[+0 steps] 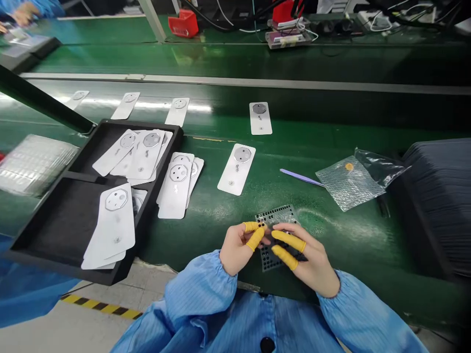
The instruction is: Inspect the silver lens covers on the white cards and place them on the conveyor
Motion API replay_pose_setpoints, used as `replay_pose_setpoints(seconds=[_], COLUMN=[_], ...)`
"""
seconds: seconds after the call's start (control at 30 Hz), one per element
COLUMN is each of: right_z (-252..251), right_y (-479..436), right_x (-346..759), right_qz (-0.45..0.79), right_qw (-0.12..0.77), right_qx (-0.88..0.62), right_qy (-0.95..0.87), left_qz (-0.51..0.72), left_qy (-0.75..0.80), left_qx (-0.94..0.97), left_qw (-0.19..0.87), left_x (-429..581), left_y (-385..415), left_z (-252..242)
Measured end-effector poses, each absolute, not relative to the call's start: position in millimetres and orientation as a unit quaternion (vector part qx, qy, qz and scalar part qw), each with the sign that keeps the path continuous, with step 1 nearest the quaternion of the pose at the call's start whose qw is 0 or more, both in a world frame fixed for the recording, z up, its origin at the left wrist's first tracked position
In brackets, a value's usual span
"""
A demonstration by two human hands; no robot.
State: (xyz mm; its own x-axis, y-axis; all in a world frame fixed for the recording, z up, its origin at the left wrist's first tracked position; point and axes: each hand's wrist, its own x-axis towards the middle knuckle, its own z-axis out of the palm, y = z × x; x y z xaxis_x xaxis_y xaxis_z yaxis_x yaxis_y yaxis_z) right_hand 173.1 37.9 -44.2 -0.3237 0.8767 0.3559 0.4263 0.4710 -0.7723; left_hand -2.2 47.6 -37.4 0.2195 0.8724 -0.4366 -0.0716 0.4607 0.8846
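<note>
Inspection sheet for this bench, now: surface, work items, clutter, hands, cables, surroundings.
Surface: green bench, glossy, glare along the far strip.
Job's things: perforated sheet flat near the front edge, partly under both hands.
Clutter: white cards piled in a black tray, stacked beside it and laid singly farther back; purple stick; bubble bag.
Hands: left hand and right hand, yellow finger covers, fingertips meeting over the sheet; what they pinch cannot be told.
Cables: cables tangled at the back, beside a red bin.
Surroundings: another person's hand far left; dark stack at right; striped tape on the floor.
</note>
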Motion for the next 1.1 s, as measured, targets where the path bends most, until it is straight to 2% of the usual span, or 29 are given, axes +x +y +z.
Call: replay_pose_setpoints(seconds=[0.23,0.43,0.53,0.67,0.77,0.93,1.1], right_z=[-49,-66,-69,-69,-68,-76,-92], right_y=[54,54,58,59,54,47,45], right_x=[169,164,162,161,162,164,164], right_qz=[0.220,0.256,0.252,0.221,0.220,0.196,0.191], right_qw=[0.371,0.400,0.412,0.413,0.404,0.420,0.455], right_qx=[-0.382,-0.390,-0.422,-0.447,-0.432,-0.435,-0.473], right_qy=[-0.817,-0.789,-0.767,-0.762,-0.776,-0.772,-0.730], left_qz=[0.324,0.262,0.205,0.031,0.076,0.086,0.068], left_qy=[0.501,0.504,0.511,0.541,0.584,0.603,0.604], left_qx=[0.427,0.578,0.643,0.778,0.772,0.758,0.747], left_qw=[0.680,0.586,0.533,0.317,0.240,0.231,0.268], left_x=[-6,-8,-21,-31,-15,25,33], left_y=[47,40,52,135,245,390,432], left_z=[-43,-58,-45,1,23,11,-18])
